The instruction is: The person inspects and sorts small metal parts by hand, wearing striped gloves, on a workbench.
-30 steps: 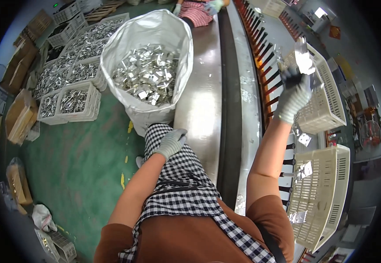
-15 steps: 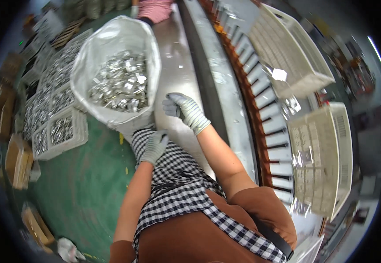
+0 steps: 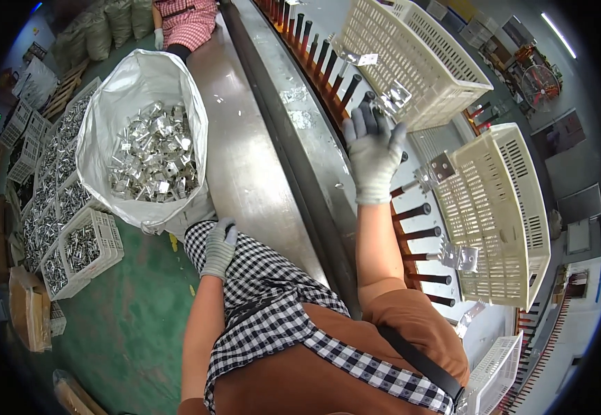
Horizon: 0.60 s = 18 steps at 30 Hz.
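On the left, a white sack (image 3: 91, 142) holds shiny metal pieces (image 3: 155, 159). The left hand (image 3: 219, 250) rests on the checked apron (image 3: 259, 273), fingers loosely bent; whether it grips cloth, I cannot tell. Farther right, the right hand (image 3: 375, 158) spreads its fingers, empty, near a metal bracket (image 3: 396, 95) beside the far crate (image 3: 446, 86).

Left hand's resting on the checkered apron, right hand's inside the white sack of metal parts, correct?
Not the right hand: the head view shows it by the row of dark handles, not inside the white sack. The left hand does rest on the checkered apron.
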Tool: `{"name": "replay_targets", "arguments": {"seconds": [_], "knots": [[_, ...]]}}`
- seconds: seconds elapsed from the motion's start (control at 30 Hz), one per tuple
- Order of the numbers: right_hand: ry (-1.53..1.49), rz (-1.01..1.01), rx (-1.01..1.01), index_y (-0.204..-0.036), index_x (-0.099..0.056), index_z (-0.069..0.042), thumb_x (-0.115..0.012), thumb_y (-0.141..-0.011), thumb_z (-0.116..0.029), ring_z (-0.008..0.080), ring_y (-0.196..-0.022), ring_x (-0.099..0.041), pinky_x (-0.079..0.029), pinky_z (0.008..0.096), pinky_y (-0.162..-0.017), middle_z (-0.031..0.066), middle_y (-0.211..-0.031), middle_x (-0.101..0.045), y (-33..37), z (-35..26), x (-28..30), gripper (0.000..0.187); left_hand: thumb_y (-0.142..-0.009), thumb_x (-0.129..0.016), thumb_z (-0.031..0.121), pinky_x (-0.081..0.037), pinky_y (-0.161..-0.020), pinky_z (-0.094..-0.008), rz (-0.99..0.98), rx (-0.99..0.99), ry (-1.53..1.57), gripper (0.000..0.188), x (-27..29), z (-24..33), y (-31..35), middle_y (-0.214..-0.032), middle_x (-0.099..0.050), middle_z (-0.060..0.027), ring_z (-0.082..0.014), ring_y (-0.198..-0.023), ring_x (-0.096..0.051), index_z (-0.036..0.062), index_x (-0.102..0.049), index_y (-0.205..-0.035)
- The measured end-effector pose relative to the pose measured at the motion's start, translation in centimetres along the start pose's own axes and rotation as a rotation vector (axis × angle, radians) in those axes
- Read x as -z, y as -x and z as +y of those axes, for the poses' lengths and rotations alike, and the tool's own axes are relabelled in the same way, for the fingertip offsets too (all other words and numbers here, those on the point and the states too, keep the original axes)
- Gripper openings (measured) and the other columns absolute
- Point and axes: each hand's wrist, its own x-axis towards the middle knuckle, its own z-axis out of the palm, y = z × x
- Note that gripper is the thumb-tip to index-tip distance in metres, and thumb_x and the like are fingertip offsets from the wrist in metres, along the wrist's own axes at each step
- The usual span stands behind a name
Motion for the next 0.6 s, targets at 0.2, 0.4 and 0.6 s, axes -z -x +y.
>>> {"name": "replay_targets", "arguments": {"seconds": [0.2,0.4,0.6], "knots": [[-0.398,0.221,-0.053,-0.109,-0.046,0.004,-0.052,-0.083,-0.021,0.0298,-0.096,-0.052,-0.043,0.0452,-0.088,0.0189,-0.103,-0.054,-8.8,1.6,-3.8,0.037,-0.080,-0.052,0.011,-0.046,-0.076,-0.0371,-0.003,0.032,-0.021,0.020,0.2,0.1,0.2,-0.087,-0.060,-0.0196,-0.0326,-0.082,-0.058,0.0036,-0.058,-0.097],[0.164,-0.332,0.205,-0.104,-0.052,0.000,-0.048,-0.088,-0.021,0.0226,-0.080,-0.059,-0.051,0.0371,-0.073,0.0140,-0.094,-0.060,-6.3,2.7,-14.1,0.026,-0.079,-0.053,0.016,-0.045,-0.079,-0.0385,-0.045,0.055,-0.079,0.022,0.3,0.1,0.4,-0.092,-0.060,-0.0200,-0.0346,-0.087,-0.057,0.0041,-0.058,-0.097],[0.732,-0.659,-0.349,-0.099,-0.056,-0.001,-0.056,-0.084,-0.023,0.0135,-0.070,-0.057,-0.047,0.0268,-0.061,0.0084,-0.080,-0.060,-4.2,13.3,-15.8,0.026,-0.080,-0.053,0.015,-0.045,-0.079,-0.0365,-0.061,-0.006,-0.165,0.021,-0.1,-0.4,0.2,-0.092,-0.060,-0.0183,-0.0329,-0.088,-0.057,0.0017,-0.058,-0.095]]}}
